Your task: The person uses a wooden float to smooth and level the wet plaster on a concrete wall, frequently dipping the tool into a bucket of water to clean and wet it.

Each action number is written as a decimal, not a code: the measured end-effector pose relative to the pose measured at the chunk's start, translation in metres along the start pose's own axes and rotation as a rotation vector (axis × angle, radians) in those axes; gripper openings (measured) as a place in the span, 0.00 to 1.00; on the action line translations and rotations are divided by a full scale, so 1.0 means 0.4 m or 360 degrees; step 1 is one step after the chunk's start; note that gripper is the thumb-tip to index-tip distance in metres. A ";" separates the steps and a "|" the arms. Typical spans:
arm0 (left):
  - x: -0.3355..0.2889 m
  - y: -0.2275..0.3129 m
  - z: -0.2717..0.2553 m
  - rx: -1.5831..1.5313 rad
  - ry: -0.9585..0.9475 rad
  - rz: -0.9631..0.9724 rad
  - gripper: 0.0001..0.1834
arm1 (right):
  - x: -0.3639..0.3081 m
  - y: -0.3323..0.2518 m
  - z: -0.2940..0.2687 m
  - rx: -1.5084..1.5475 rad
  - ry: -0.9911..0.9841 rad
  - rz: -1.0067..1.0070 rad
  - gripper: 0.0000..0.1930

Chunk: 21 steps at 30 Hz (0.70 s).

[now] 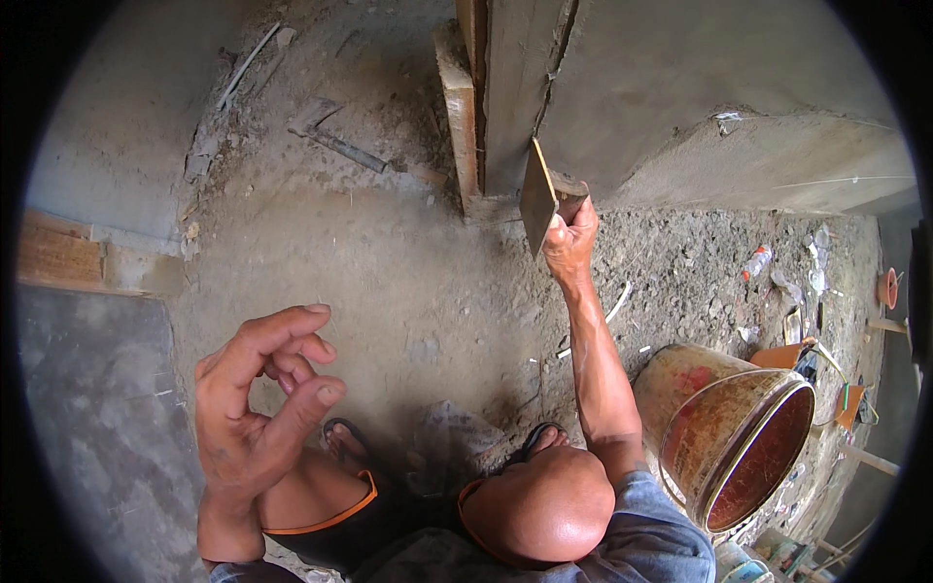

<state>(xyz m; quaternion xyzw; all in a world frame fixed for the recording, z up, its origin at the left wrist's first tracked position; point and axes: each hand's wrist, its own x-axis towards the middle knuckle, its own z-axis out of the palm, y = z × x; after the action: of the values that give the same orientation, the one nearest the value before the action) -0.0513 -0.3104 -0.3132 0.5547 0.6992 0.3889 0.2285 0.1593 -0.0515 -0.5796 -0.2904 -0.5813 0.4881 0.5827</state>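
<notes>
My right hand (pixel 571 243) grips the handle of a flat plastering float (pixel 537 201). The float's thin board stands on edge, its tip at the lower end of a rough vertical seam in the grey plastered wall (pixel 661 87). Whether the board touches the plaster, I cannot tell. On the near left, my left hand (pixel 262 398) hangs in the air above my bent knee, fingers loosely curled and apart from the thumb, with nothing in it. Beside the seam, a wooden board (pixel 459 117) stands upright at the wall's end.
A rusty, stained bucket (pixel 724 437) leans on its side at my right. Rubble, a plastic bottle (pixel 757 262) and scraps lie along the wall's foot. A hammer-like tool (pixel 340 146) rests on the dirt floor ahead. A wooden beam (pixel 73 257) juts in at left.
</notes>
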 end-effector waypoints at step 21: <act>0.012 0.009 0.003 -0.0007 -0.0038 -0.0114 0.24 | -0.044 0.075 -0.013 -0.0033 0.0006 0.0098 0.40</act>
<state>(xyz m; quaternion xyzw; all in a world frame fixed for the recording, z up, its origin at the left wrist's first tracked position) -0.0496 -0.3050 -0.3106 0.5333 0.7150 0.3753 0.2520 0.1598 -0.0556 -0.6144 -0.3151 -0.5761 0.4990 0.5655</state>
